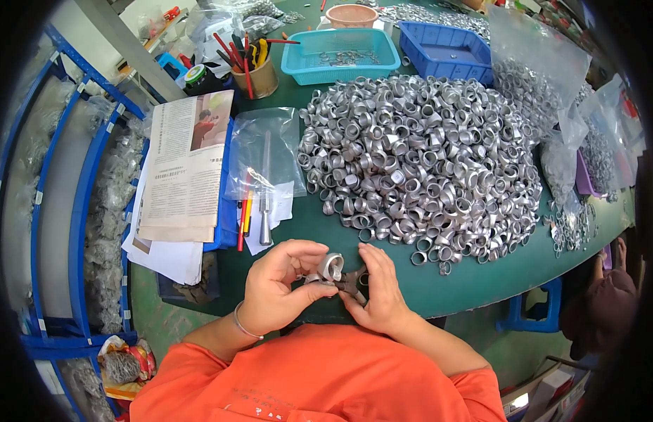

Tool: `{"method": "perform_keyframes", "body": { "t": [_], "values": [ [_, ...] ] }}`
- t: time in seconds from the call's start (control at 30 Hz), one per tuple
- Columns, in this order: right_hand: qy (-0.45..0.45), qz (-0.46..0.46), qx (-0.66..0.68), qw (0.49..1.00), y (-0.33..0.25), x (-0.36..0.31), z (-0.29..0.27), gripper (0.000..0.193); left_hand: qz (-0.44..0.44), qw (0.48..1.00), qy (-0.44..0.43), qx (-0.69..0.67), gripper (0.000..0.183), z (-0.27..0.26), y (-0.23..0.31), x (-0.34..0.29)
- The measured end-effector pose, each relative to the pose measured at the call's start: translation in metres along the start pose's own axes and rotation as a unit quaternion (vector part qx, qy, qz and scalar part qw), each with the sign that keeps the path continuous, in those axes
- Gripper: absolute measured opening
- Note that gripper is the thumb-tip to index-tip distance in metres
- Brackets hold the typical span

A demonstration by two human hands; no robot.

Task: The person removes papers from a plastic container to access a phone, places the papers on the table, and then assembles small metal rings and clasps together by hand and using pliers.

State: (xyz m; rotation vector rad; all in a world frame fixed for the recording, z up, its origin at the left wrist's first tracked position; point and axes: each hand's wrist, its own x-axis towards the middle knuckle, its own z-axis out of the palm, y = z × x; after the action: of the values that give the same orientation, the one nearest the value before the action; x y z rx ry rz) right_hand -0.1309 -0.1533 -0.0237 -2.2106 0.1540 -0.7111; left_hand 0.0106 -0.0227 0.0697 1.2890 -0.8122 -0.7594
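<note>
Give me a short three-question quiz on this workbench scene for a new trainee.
1. True or false: the left hand pinches a metal ring.
2. Which tray holds a few loose rings: A the teal tray, B the blue tray, or C neither?
3. Fill in: the big ring pile lies on a ____ table.

Key
1. True; the right hand holds a small dark tool against it.
2. A
3. green
</note>
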Motion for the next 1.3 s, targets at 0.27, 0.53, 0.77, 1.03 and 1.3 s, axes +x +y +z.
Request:
{"method": "perform_keyframes", "body": {
  "t": [0.27, 0.53, 0.77, 1.03, 1.3],
  "values": [
    [-0.037, 0.025, -0.017, 0.999, 0.000, 0.007, -0.007, 0.080, 0.010, 0.999, 0.033, -0.007, 0.046, -0.005, -0.007, 0.000],
    [-0.041, 0.047, -0.055, 0.997, 0.000, 0.008, -0.016, 0.078, 0.010, 0.999, 0.031, -0.041, 0.045, -0.011, -0.022, 0.006],
    [-0.051, 0.051, -0.049, 0.996, -0.001, 0.011, -0.021, 0.073, 0.006, 0.998, 0.023, -0.059, 0.047, -0.018, -0.030, 0.011],
    [-0.154, 0.100, 0.001, 0.983, -0.012, 0.022, -0.044, 0.066, 0.010, 0.998, 0.008, -0.069, 0.046, -0.028, -0.030, 0.015],
    [-0.300, 0.210, 0.204, 0.908, -0.016, 0.031, -0.066, 0.060, 0.040, 0.996, -0.037, -0.075, 0.045, -0.021, -0.023, 0.021]
  ]
}}
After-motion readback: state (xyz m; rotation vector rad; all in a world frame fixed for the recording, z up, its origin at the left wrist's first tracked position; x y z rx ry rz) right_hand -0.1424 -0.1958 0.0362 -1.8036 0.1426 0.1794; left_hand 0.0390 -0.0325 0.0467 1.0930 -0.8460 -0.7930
